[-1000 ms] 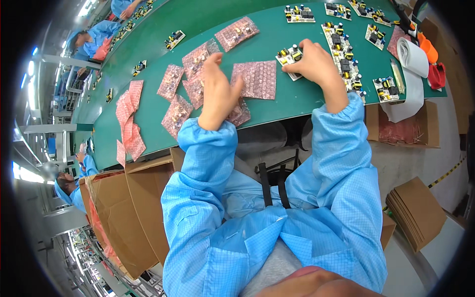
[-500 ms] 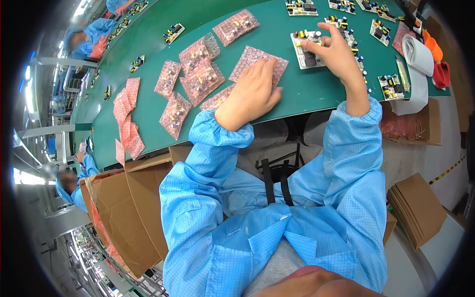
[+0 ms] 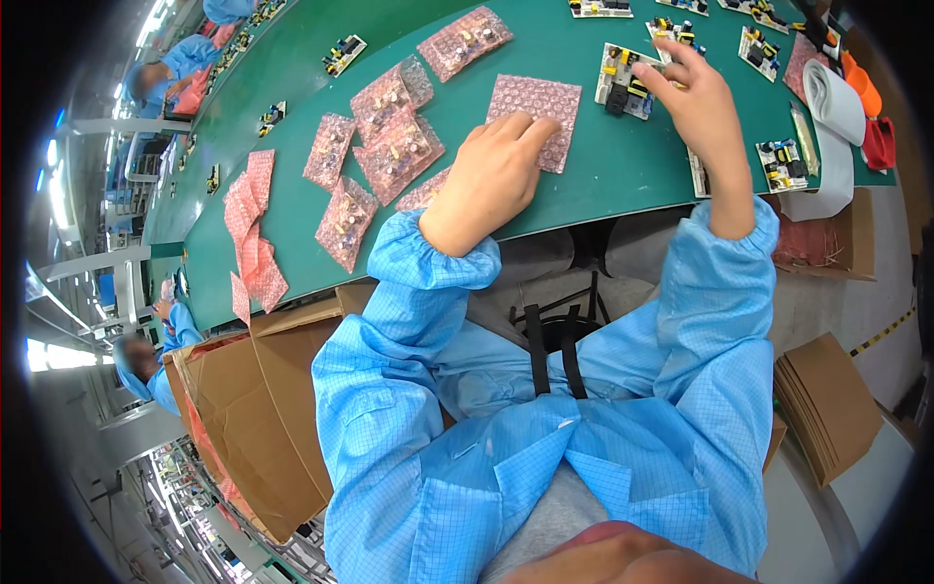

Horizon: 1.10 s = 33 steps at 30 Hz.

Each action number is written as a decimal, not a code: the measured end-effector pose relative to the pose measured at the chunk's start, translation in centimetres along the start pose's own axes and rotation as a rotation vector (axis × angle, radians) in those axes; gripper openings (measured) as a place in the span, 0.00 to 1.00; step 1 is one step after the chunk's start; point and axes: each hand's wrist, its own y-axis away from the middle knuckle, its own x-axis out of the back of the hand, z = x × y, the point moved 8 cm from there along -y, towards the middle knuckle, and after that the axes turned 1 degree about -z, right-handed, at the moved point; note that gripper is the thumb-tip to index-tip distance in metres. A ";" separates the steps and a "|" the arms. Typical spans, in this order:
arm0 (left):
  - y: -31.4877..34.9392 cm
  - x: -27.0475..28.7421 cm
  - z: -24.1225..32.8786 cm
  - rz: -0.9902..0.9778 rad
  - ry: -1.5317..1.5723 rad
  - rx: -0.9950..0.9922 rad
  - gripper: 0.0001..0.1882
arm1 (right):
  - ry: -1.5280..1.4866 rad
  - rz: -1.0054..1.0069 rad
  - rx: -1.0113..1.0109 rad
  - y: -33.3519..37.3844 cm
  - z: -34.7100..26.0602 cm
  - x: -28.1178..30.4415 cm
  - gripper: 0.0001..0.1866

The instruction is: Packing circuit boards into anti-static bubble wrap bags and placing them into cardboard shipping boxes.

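My left hand [image 3: 496, 173] has its fingers bent over the near part of a flat pink bubble-wrap bag [image 3: 555, 97], closed on it; the thumb is hidden. To the right of the bag lies a circuit board [image 3: 623, 86] with black and yellow components. My right hand [image 3: 705, 112] hovers at this board's right side, thumb and forefinger apart, the thumb tip over the board's edge. Whether it touches the board I cannot tell. Left of my left hand lie several filled pink bubble-wrap bags [image 3: 399, 151] with boards showing through.
More circuit boards [image 3: 782, 165] lie along the right and far side of the green table [image 3: 623, 180]. A white roll [image 3: 835, 105] and an orange thing [image 3: 858, 86] sit at the right. Empty pink bags [image 3: 255, 234] lie at the left, above a cardboard box [image 3: 253, 419]. Co-workers [image 3: 180, 73] sit farther left.
The pink bag has turned and shifted slightly right and away; my left hand's fingers have bent from lying flat. The circuit board has turned and moved right, as has my right hand.
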 end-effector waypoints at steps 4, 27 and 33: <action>-0.1 0.3 0.5 -0.040 -0.057 -0.046 0.15 | -0.018 -0.126 0.014 1.1 0.1 0.8 0.18; -3.0 -0.9 -2.4 0.113 0.074 0.029 0.12 | -0.043 -0.170 0.030 2.2 -0.1 -1.0 0.20; -2.7 -0.7 -0.4 0.088 -0.040 -0.056 0.16 | 0.067 -0.142 0.054 2.2 0.3 -0.3 0.21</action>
